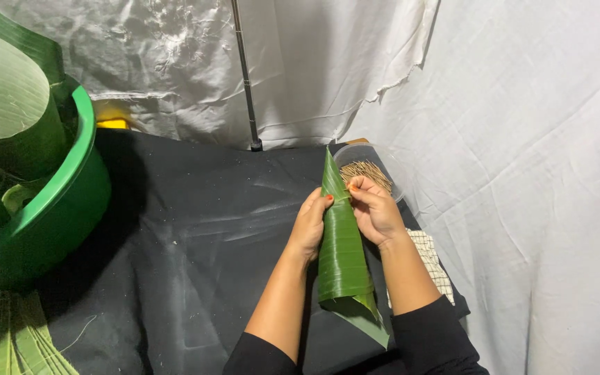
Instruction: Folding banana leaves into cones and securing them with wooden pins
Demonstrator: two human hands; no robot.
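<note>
Both hands on a banana-leaf cone (342,250), held upright over the black cloth (196,236), point up, wide end toward the person. Left hand (310,226) wraps the left edge, fingers closed on the leaf. Right hand (376,212) pinches the upper right edge, also closed on it. Clear bowl of thin wooden picks (369,172) sits just behind the right hand. Checked cloth (433,260) under the right forearm. Green basin (50,208) with rolled leaves at far left, flat leaf stack (8,337) below it.
</note>
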